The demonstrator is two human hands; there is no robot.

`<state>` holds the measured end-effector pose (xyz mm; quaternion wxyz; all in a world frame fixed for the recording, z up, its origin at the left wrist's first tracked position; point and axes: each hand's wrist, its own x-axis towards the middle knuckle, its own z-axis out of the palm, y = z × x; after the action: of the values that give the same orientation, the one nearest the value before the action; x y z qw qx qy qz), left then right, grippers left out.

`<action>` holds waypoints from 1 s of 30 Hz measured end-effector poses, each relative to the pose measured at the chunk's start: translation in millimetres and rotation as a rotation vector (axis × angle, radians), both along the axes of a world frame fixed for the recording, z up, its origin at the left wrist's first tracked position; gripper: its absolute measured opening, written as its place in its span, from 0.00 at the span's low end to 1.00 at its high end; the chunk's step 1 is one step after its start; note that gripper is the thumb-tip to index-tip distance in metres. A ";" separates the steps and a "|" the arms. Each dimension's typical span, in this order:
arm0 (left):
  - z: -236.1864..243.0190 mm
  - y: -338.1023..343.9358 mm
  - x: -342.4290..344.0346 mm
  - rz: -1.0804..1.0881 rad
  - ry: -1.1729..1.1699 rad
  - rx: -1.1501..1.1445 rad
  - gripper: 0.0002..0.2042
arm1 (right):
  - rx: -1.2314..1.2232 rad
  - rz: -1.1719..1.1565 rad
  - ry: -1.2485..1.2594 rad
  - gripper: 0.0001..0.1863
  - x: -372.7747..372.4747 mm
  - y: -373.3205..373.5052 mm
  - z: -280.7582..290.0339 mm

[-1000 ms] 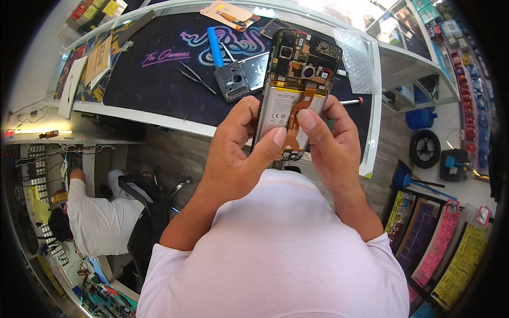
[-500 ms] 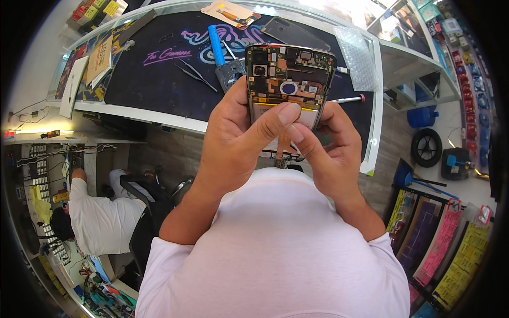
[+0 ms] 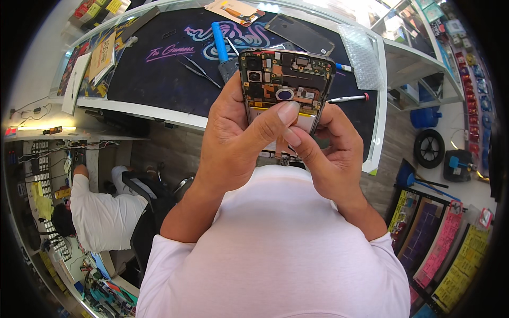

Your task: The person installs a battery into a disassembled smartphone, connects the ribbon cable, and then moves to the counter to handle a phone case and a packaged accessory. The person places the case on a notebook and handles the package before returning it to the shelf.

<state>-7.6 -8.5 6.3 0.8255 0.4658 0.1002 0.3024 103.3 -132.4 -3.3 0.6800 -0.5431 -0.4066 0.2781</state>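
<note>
An opened phone (image 3: 286,71) with bare circuit board, white battery and orange ribbon cable faces up between my hands. My left hand (image 3: 233,138) grips its left side, the thumb pressing near the top of the battery over the cable. My right hand (image 3: 331,153) grips the right side, its thumb on the cable just below the other thumb. Behind the phone on the dark mat (image 3: 138,79) lie a detached phone housing (image 3: 229,68), a blue cylindrical tool (image 3: 218,40), tweezers (image 3: 201,74) and a screwdriver (image 3: 350,98).
A translucent back cover (image 3: 299,33), a cardboard sleeve (image 3: 233,10) and bubble wrap (image 3: 360,58) lie on the bench. Papers (image 3: 98,61) sit at its left. A co-worker (image 3: 106,217) in white sits in a chair at lower left. A wheel (image 3: 428,148) stands at right.
The phone has tilted, its top coming down and slightly left. My left thumb has moved up and right over the cable, and my right thumb has slid down beneath it.
</note>
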 end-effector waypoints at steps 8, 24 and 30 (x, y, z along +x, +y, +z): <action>0.9 -2.1 -2.7 0.000 0.007 -0.030 0.18 | -0.005 -0.017 -0.059 0.08 -1.0 -1.0 -1.0; 5.4 -11.7 -13.2 -0.146 0.223 0.006 0.27 | -0.093 0.096 0.156 0.13 9.9 -11.5 8.9; 9.1 -17.7 -8.1 -0.054 0.064 -0.088 0.25 | 0.027 -0.179 -0.120 0.21 6.3 -1.8 5.4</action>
<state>-15.7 -26.2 15.5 0.8494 0.4411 0.1270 0.2602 109.6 -134.1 2.1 0.6838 -0.5838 -0.4001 0.1775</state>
